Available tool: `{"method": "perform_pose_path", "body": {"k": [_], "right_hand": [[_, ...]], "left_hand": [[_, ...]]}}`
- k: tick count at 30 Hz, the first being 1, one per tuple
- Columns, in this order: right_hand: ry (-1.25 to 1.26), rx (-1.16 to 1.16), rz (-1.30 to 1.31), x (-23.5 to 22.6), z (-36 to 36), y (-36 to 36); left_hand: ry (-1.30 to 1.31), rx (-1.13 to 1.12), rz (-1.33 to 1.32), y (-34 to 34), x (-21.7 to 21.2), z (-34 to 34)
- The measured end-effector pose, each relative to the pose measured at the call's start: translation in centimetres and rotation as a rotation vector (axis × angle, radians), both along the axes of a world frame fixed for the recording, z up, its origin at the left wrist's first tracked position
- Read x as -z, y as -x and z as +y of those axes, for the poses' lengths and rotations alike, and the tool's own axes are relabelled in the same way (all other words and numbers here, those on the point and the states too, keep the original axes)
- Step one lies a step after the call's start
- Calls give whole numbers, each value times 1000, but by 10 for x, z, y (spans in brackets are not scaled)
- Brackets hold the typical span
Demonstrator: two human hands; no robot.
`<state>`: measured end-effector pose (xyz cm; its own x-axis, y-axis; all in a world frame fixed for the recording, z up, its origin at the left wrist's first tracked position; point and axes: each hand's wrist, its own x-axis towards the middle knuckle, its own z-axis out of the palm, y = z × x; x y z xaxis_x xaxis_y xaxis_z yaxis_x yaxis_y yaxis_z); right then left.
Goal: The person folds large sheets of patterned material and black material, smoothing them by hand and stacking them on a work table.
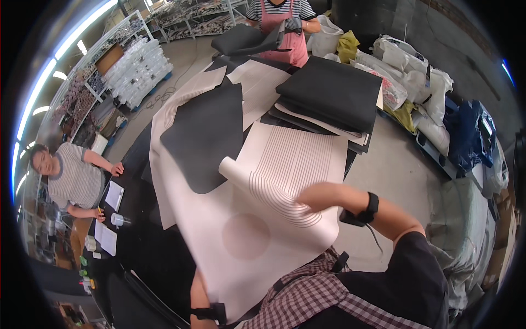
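A large pale sheet (219,236) rises in front of me, one edge curling over, with a round darker patch low on it. Thin dark stripes run across the part (298,159) beyond the curl. My right hand (313,197), smeared by motion, lies against the striped surface by the curl; its fingers are not clear. Only my left forearm (200,293) shows at the lower edge, and the sheet hides that hand. Left of the striped part lies a dark grey sheet (208,137) with rounded corners, overlapping other pale sheets (252,82).
Folded black sheets (331,90) are stacked at the table's far right. Across the table, a gloved person (282,33) handles a dark sheet (241,39). At left, another person (76,175) holds a pencil by open notebooks (106,237) and a cup (117,219). Sacks (400,60) line the right.
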<state>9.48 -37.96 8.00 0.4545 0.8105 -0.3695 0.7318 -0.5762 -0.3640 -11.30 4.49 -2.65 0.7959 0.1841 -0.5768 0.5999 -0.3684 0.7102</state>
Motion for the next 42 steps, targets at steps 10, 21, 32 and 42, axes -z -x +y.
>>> {"method": "perform_pose_path", "body": {"k": [10, 21, 32, 42], "right_hand": [[-735, 543, -293, -22, 182, -144], [-635, 1251, 159, 138, 129, -303], [-898, 1334, 885, 43, 129, -315], [-1587, 1020, 792, -13, -31, -299]], "left_hand": [[-393, 919, -274, -101, -45, -231], [-236, -12, -1, -126, 17, -116], [301, -236, -180, -139, 0, -163], [-140, -352, -303, -121, 28, -130]]}}
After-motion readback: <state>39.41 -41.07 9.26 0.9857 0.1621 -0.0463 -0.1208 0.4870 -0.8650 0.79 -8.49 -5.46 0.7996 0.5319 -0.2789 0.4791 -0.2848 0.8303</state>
